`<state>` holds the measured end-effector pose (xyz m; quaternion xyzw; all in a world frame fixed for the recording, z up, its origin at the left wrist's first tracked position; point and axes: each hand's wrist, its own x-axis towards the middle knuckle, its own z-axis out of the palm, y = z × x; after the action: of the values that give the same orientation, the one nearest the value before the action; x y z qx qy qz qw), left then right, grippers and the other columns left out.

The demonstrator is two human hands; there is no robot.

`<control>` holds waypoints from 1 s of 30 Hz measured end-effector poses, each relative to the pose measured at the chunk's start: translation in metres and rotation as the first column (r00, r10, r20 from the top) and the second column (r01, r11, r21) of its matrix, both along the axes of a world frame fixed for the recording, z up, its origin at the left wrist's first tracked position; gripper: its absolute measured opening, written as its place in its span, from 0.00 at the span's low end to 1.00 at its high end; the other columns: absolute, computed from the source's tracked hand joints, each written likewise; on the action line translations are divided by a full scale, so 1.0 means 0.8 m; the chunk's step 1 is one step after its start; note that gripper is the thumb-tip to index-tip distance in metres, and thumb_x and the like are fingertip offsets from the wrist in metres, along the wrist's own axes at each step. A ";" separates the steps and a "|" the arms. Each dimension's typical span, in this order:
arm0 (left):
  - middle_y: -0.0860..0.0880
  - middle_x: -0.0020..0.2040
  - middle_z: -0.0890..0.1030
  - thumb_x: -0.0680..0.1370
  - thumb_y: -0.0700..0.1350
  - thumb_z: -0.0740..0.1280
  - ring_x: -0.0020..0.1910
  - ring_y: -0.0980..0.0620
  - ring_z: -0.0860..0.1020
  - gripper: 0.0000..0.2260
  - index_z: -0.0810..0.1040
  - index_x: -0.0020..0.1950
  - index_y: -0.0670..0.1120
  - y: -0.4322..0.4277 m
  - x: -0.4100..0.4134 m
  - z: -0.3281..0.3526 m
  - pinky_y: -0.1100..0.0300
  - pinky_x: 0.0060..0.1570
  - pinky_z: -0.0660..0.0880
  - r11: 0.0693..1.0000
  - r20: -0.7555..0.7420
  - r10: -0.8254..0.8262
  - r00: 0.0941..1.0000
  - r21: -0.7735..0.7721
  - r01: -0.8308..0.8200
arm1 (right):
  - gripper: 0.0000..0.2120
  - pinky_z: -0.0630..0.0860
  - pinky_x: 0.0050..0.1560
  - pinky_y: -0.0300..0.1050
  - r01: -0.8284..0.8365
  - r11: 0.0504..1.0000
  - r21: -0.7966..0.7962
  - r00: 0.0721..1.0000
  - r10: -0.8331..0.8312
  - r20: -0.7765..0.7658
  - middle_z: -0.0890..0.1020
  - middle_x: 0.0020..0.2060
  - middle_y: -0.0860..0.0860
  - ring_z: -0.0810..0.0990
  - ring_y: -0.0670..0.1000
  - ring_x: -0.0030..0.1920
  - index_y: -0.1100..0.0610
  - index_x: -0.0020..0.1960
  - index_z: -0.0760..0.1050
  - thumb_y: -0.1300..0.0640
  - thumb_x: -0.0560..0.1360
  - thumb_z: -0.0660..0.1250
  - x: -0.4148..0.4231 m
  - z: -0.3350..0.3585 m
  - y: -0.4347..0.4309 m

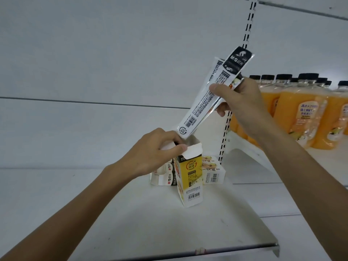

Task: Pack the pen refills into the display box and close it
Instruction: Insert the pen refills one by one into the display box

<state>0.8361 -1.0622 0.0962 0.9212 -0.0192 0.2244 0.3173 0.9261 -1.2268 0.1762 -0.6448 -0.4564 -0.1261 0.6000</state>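
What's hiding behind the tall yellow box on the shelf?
Two smaller boxes: a white-and-black box on its left and a white-and-yellow box on its right. The yellow box and the left hand cover part of each, so anything between them is hidden.

Right hand (243,98) held refill packets (211,102) tilted over the open yellow display box (190,178), left hand (160,153) gripping its flap, mid-shelf (131,223).

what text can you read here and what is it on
"M&G" with Chinese characters: black top of the refill packet in the right hand.
"360°": yellow display box, and the packet's lower end.
"M&G": white box behind it.
Bottle labels, fine print, barcode digits: too small to read.
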 end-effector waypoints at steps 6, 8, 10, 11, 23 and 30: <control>0.53 0.49 0.76 0.74 0.57 0.62 0.42 0.58 0.71 0.04 0.73 0.42 0.60 0.000 0.002 -0.004 0.66 0.33 0.66 0.998 0.017 0.057 0.998 -0.017 -0.056 | 0.06 0.71 0.29 0.39 0.028 0.995 -0.100 0.997 -0.034 -0.063 0.80 0.43 0.67 0.74 0.56 0.34 0.60 0.39 0.74 0.63 0.75 0.64 0.017 -0.008 0.001; 0.52 0.46 0.76 0.74 0.57 0.62 0.40 0.59 0.70 0.05 0.74 0.42 0.59 -0.001 0.002 -0.006 0.64 0.34 0.64 0.999 0.050 0.048 0.998 -0.018 -0.048 | 0.05 0.71 0.31 0.38 0.060 0.957 -0.285 0.998 -0.058 0.016 0.80 0.39 0.61 0.73 0.51 0.31 0.58 0.40 0.74 0.61 0.75 0.65 0.016 -0.011 0.002; 0.52 0.43 0.76 0.74 0.57 0.63 0.39 0.59 0.70 0.05 0.74 0.42 0.58 -0.005 0.003 -0.009 0.63 0.36 0.63 0.999 0.090 0.035 0.995 -0.015 -0.033 | 0.04 0.72 0.33 0.35 0.098 0.842 -0.530 0.990 -0.028 0.139 0.80 0.38 0.53 0.76 0.49 0.33 0.53 0.41 0.74 0.56 0.74 0.67 0.006 -0.017 0.010; 0.53 0.42 0.75 0.74 0.57 0.63 0.39 0.60 0.70 0.04 0.73 0.42 0.59 -0.007 0.004 -0.010 0.62 0.37 0.63 1.000 0.111 0.029 0.993 -0.012 -0.028 | 0.04 0.75 0.38 0.37 0.109 0.770 -0.629 0.984 0.005 0.177 0.81 0.41 0.53 0.79 0.50 0.38 0.52 0.42 0.75 0.52 0.73 0.68 0.004 -0.022 0.015; 0.56 0.51 0.75 0.73 0.63 0.57 0.51 0.56 0.74 0.19 0.66 0.60 0.57 0.002 0.009 -0.034 0.61 0.48 0.72 0.991 0.238 0.122 0.964 -0.086 -0.104 | 0.29 0.77 0.57 0.43 -0.397 0.780 -0.484 0.886 0.190 -0.422 0.81 0.56 0.46 0.79 0.44 0.57 0.46 0.63 0.68 0.52 0.65 0.74 0.038 -0.143 0.008; 0.53 0.61 0.71 0.79 0.53 0.57 0.57 0.59 0.70 0.15 0.68 0.64 0.54 0.014 0.016 -0.056 0.68 0.51 0.66 0.913 0.261 0.321 0.910 -0.341 -0.224 | 0.20 0.77 0.57 0.48 -0.105 0.891 -0.441 0.951 -0.039 -0.305 0.83 0.49 0.46 0.81 0.46 0.51 0.51 0.55 0.75 0.57 0.66 0.76 0.047 -0.177 0.009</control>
<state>0.8490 -1.0512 0.0516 0.8078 0.0959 0.4096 0.4129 0.9638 -1.2192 0.0346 -0.7704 -0.3854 0.0952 0.4988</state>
